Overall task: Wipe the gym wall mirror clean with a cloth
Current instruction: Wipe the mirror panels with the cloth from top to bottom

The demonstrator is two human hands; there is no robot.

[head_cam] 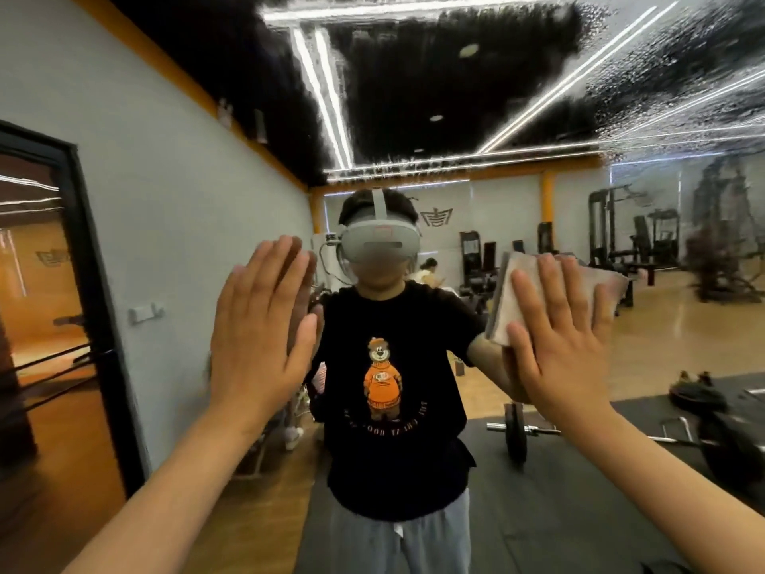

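Pressing a folded cloth (503, 300) flat against the gym mirror (455, 97) at head height with the spread right hand (559, 337); bracing on the glass with the left hand (256, 337), palm flat, fingers straight. Best done with even pressure and overlapping passes, probably climbing toward the streaky wet film (670, 89) up top, refolding to a dry face once soaked. Hidden under the palm: much of the cloth. Hard to make out: the mirror's edges, any smears lower down.

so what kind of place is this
A gym, seen in a wall mirror: weight machines and a barbell show in the reflection. The right hand presses a cloth to it.
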